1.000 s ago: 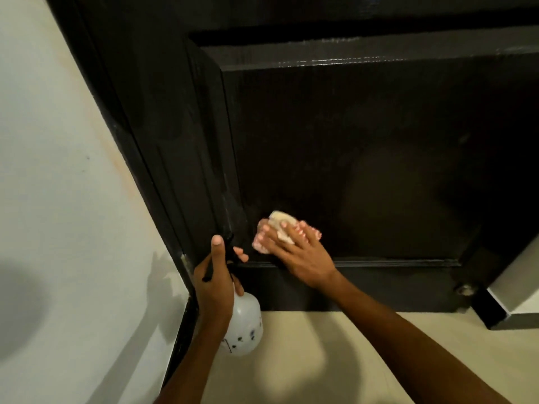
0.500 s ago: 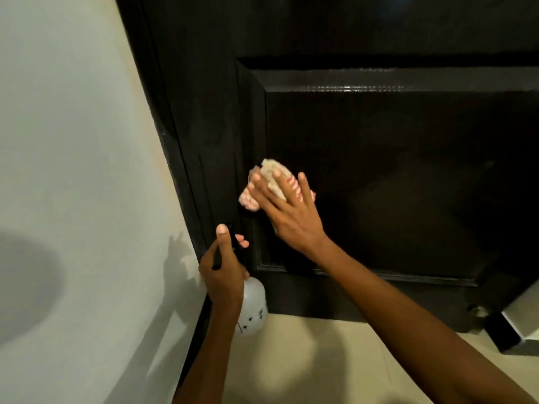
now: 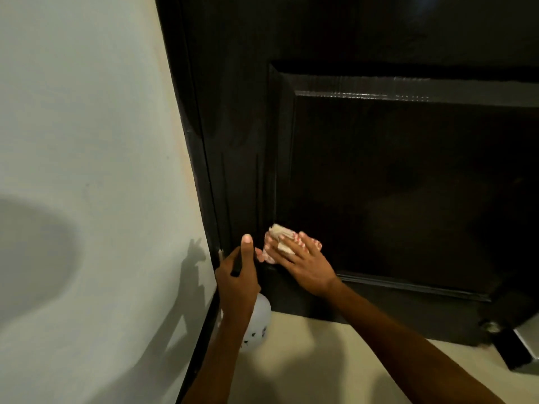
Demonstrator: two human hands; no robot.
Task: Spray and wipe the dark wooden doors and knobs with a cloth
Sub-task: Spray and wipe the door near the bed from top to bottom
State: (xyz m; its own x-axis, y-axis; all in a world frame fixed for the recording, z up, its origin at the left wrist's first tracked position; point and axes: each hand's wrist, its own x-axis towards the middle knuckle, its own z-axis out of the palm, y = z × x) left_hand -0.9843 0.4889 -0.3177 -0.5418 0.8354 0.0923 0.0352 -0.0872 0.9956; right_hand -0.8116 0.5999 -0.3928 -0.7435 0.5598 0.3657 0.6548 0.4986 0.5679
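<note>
Bare door (image 3: 408, 185) panel rightward

No readable text anywhere — the white spray bottle (image 3: 256, 325) carries small dark printed marks, too blurred to make out.

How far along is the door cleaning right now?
Done: cannot tell; the dark door shows no clear wiped area. In hand: the right hand presses the cloth on the panel's lower left corner; the left hand holds the spray bottle. Left: the rest of the panel; no knob in view.
</note>
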